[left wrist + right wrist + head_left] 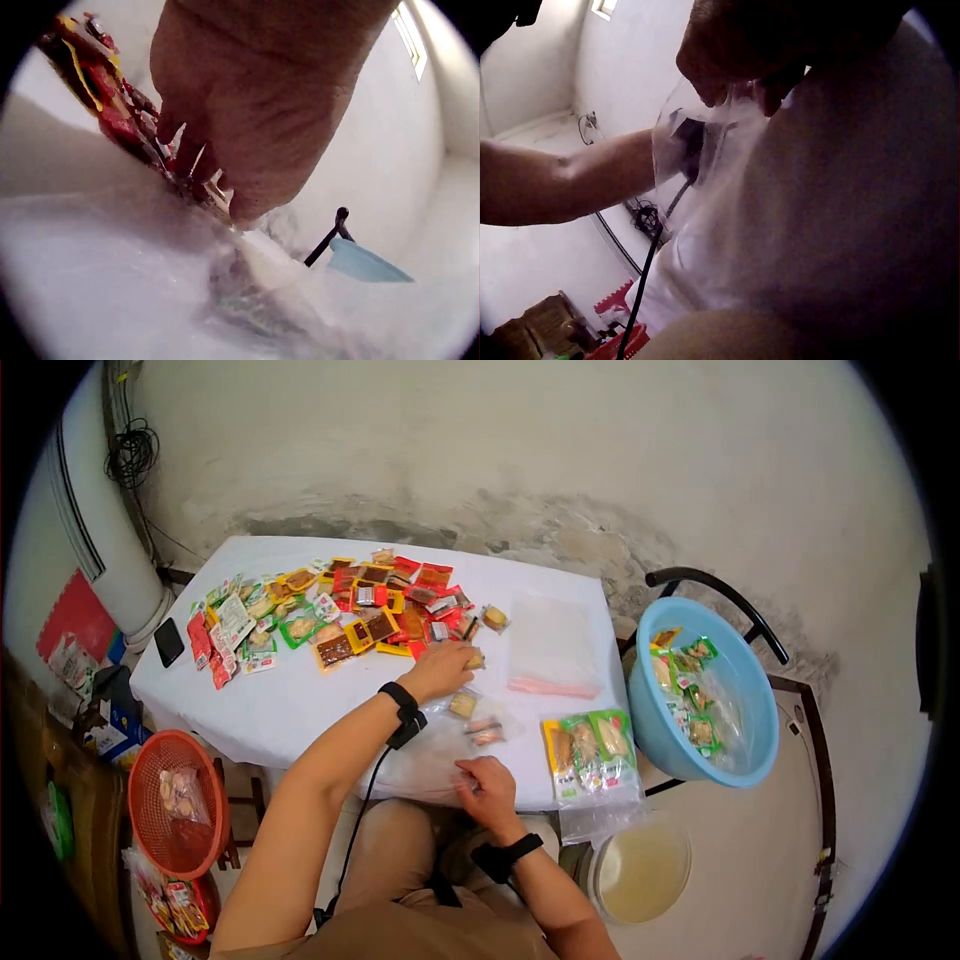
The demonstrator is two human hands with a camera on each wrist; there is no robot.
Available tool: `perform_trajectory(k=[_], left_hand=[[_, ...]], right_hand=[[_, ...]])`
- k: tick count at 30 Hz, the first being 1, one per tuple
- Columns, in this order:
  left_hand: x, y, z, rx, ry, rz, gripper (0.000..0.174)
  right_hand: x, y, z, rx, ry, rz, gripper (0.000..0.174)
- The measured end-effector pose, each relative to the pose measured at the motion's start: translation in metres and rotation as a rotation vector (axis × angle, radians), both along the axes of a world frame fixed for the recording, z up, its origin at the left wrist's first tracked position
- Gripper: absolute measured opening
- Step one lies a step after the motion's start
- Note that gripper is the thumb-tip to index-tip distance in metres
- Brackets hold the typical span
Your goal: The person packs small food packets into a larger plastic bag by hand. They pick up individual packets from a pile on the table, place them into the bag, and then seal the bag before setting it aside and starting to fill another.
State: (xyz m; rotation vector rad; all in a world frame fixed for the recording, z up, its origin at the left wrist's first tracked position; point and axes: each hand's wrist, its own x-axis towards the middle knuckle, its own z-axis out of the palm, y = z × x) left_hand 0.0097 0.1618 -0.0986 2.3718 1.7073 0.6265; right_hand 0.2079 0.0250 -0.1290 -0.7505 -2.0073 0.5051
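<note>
Food packets (385, 622), probably, on table (270, 708)

Glossy film, matt cloth, rough plaster

The counter (240, 710) wears white cloth, matt and mostly smooth. The heaped packets (381, 624) look like glossy printed plastic film, crinkled and catching bright highlights. The clear bag (418, 762) is thin, transparent plastic, wrinkled and shiny; the stacked bags (555, 637) are of flatter, smoother, milky film. Smooth moulded plastic with a soft sheen forms the blue tub (653, 720), perforated plastic the red basket (146, 790). The chair frame (717, 584) looks like smooth, glossy black metal. The phone (169, 643) has a smooth, dark, glassy surface. The wall (480, 440) is matt plaster, rough and flaking near its foot.
</note>
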Motion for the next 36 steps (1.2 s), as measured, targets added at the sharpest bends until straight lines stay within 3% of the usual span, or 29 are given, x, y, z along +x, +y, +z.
perform_trajectory(k=[4, 8, 10, 13, 15, 17, 20, 21, 23, 28, 30, 34, 36], left_hand=[[0.007, -0.003, -0.001, 0.05, -0.015, 0.08, 0.032], [-0.008, -0.021, 0.016, 0.065, -0.218, 0.117, 0.038], [-0.021, -0.039, 0.029, -0.015, -0.678, 0.149, 0.044], [-0.022, -0.116, 0.062, -0.342, -1.244, 0.08, 0.05], [-0.018, -0.175, 0.055, -0.518, -1.462, -0.266, 0.054], [-0.02, -0.219, 0.032, -0.759, -1.374, -0.422, 0.059], [0.003, -0.234, 0.022, -0.37, -0.947, -0.237, 0.054], [0.009, -0.235, 0.026, -0.37, -0.945, -0.238, 0.054], [0.022, -0.233, 0.037, -0.035, -0.538, -0.029, 0.053], [0.032, -0.227, 0.03, 0.081, -0.361, -0.044, 0.054], [0.031, -0.226, 0.027, 0.122, -0.309, -0.068, 0.054], [0.027, -0.221, 0.018, 0.147, -0.237, -0.042, 0.053], [0.029, -0.217, 0.02, 0.119, -0.236, -0.009, 0.053]], right_hand=[[0.002, 0.0, 0.004, -0.027, -0.046, 0.022, 0.022], [0.003, 0.0, -0.001, -0.008, -0.065, 0.033, 0.02], [0.004, -0.004, 0.004, -0.045, -0.02, 0.037, 0.02], [0.006, -0.012, 0.003, -0.115, 0.061, 0.026, 0.019], [0.006, -0.017, 0.001, -0.042, 0.09, -0.013, 0.016], [0.002, -0.024, 0.008, -0.094, 0.123, -0.038, 0.014], [-0.007, -0.027, 0.018, -0.177, 0.187, -0.074, 0.011], [-0.008, -0.028, 0.02, -0.212, 0.221, -0.085, 0.011], [-0.009, -0.028, 0.017, -0.239, 0.222, -0.105, 0.01], [-0.012, -0.03, 0.023, -0.258, 0.243, -0.206, 0.009], [-0.013, -0.025, 0.02, -0.46, 0.399, -0.261, 0.009], [-0.016, -0.032, 0.024, -0.313, 0.333, -0.234, 0.007], [-0.02, -0.034, 0.025, 0.051, 0.189, -0.169, 0.007]])
